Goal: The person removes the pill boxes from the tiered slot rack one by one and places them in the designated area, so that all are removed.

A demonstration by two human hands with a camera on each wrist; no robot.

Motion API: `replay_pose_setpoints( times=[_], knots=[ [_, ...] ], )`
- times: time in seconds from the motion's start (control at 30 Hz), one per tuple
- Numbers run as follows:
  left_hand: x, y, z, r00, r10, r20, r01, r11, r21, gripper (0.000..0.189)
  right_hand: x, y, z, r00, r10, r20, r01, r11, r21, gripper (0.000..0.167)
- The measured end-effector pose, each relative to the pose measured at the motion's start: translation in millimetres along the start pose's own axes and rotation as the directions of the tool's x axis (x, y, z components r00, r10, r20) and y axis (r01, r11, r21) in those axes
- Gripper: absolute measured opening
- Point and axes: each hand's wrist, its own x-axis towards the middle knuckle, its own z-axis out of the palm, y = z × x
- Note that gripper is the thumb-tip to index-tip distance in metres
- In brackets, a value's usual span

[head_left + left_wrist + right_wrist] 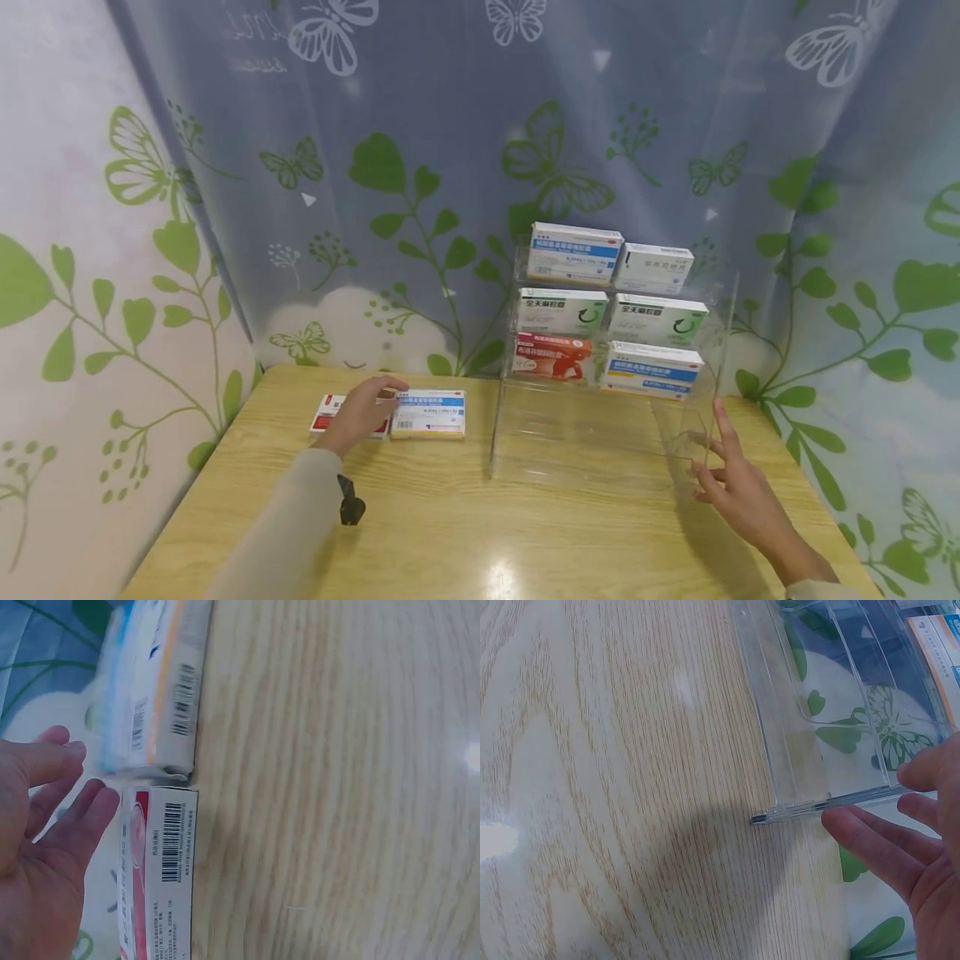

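Observation:
My left hand [365, 410] reaches over a red-and-white medicine box [157, 874] on the table. Its fingers are loosely bent beside a blue-and-white medicine box [428, 414], which is blurred in the left wrist view; contact cannot be told. The two boxes lie end to end. On the right, my right hand [742, 492] pinches the side panel of a clear plastic display rack [817, 806], thumb and fingers about its edge. The rack bears a red box [551, 358] and a blue-and-white box [651, 369] on its lowest filled tier.
Higher on the rack stand two green-and-white boxes [562, 312], another blue-and-white box [573, 252] and a white box [654, 267]. Lower rack tiers sit close above the wooden table [450, 533]. A patterned curtain [435, 108] hangs behind and at both sides.

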Motion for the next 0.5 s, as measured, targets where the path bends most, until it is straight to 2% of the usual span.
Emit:
replay_pose_setpoints(
  times=[0.1,0.17,0.2,0.27,0.37,0.43,0.5],
  knots=[
    [0.3,-3.1,1.2,0.999,0.051,0.015,-0.052,0.994,0.094,0.031,0.5,0,0,1.000,0.000,0.000,0.000,1.000,-0.010,0.111],
    [-0.5,-7.1,2.6,0.994,0.107,0.028,-0.110,0.980,0.166,0.031,1.1,0,0,1.000,0.002,0.001,-0.002,1.000,-0.011,0.112],
    [-0.9,-9.2,3.5,0.989,0.143,0.037,-0.147,0.965,0.215,0.031,1.3,0,-1,1.000,0.002,0.002,-0.002,1.000,-0.012,0.112],
    [-1.2,-16.9,5.7,0.965,0.257,0.059,-0.261,0.906,0.333,0.032,1.6,0,-1,1.000,0.000,0.002,0.000,1.000,-0.007,0.112],
    [-5.5,-21.3,8.2,0.925,0.372,0.078,-0.366,0.818,0.444,0.034,0.8,1,-1,1.000,-0.003,0.007,0.003,1.000,0.004,0.112],
    [-6.5,-26.9,9.5,0.887,0.454,0.085,-0.433,0.753,0.495,0.033,0.2,1,-1,1.000,-0.001,0.012,0.001,1.000,0.006,0.111],
    [-11.0,-24.9,8.8,0.882,0.462,0.089,-0.443,0.752,0.488,0.034,-0.4,1,-1,1.000,0.002,0.017,-0.002,1.000,0.004,0.111]
  ],
)
